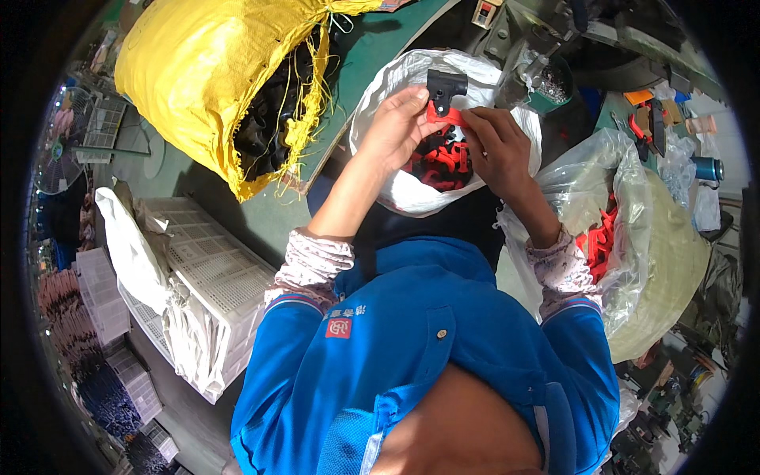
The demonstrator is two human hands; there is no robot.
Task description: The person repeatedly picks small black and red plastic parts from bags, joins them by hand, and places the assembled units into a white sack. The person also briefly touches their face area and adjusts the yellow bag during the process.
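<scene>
Between my two hands, above an open white sack (pixel 396 83), is a black plastic fitting (pixel 448 83) joined to a red lever-like piece (pixel 445 115). My left hand (pixel 398 123) pinches its left side with thumb and fingers. On the other side, the bent fingers of my right hand (pixel 500 146) close on the end of the red piece. How far the two pieces fit into each other is partly hidden by my fingers. Inside the sack, below my hands, lies a pile of red and black parts (pixel 443 168).
A yellow woven sack (pixel 198 79) spilling black parts (pixel 265 119) lies on the green table (pixel 372 47) at left. Right of me stands a clear plastic-lined bag (pixel 661 237) with red pieces (pixel 599 241). A machine holds a tray of small metal pieces (pixel 552 85). White crates (pixel 214 261) stand lower left.
</scene>
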